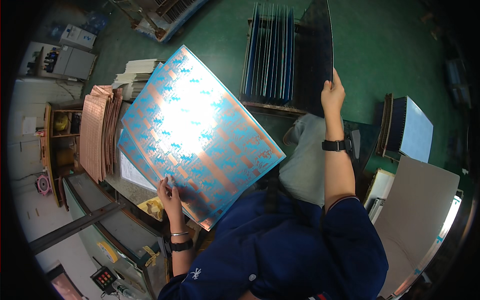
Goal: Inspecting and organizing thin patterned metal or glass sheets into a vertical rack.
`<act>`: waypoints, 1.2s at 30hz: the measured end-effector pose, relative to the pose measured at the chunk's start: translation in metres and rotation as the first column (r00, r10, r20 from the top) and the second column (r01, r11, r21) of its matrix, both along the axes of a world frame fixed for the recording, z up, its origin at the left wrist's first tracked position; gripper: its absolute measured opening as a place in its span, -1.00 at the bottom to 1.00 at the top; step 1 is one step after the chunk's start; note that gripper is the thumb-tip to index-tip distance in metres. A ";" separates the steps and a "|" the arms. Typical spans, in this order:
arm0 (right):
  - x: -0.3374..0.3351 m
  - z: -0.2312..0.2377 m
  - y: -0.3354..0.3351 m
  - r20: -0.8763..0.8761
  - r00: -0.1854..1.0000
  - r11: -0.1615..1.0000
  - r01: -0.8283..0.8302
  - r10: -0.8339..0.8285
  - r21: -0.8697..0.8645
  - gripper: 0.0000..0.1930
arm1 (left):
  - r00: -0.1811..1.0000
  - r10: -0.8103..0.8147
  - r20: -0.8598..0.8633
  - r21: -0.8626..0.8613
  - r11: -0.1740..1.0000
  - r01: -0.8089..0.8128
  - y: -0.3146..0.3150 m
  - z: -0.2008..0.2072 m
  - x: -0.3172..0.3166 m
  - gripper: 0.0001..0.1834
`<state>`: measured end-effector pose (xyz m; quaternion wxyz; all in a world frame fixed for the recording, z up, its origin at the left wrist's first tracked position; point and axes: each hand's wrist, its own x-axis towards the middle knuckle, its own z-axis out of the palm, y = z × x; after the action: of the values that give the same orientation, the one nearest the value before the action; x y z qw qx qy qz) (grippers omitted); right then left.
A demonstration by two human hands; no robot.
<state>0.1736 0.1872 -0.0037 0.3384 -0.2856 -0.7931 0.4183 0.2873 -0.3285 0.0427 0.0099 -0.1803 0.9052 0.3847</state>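
My left hand [171, 197] is at the lower left edge of a large circuit board panel [227, 145], its fingers curled against the face. That panel has a blue and copper pattern with strong glare across its middle. A second similar panel [131, 147] shows from under it, slightly offset. At the upper right, my right hand [333, 97] grips the edge of a tall dark panel [316, 55], thumb on one side and fingers on the other. Left of that dark panel, several thin panels [270, 55] stand upright in a rack [275, 107].
Copper-coloured panels [95, 135] lean at the left beside a pale stack [137, 75]. A loaded cart [165, 25] stands on the green floor at the top. On the right are another rack of panels [416, 130] and a large grey board [417, 210]. A framed glass unit [115, 225] is lower left.
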 end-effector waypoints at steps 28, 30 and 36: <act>-0.027 -0.017 0.024 -0.025 0.998 0.991 -0.063 0.060 -0.121 -0.43 | 0.999 0.002 -0.036 0.007 1.000 -0.001 -0.035 -0.019 0.009 -0.57; -0.034 -0.027 0.028 -0.061 0.997 0.993 -0.061 0.055 -0.102 -0.42 | 0.997 0.077 -0.020 0.094 0.993 -0.075 -0.032 -0.018 0.008 -0.56; -0.041 -0.003 0.017 0.120 0.993 0.996 0.001 0.009 -0.086 -0.39 | 0.999 0.012 -0.034 0.042 0.999 -0.010 -0.042 -0.027 0.005 -0.57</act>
<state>0.1329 0.2046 -0.0064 0.2764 -0.3231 -0.7939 0.4348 0.2924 -0.3710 0.0153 -0.0040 -0.1784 0.8960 0.4065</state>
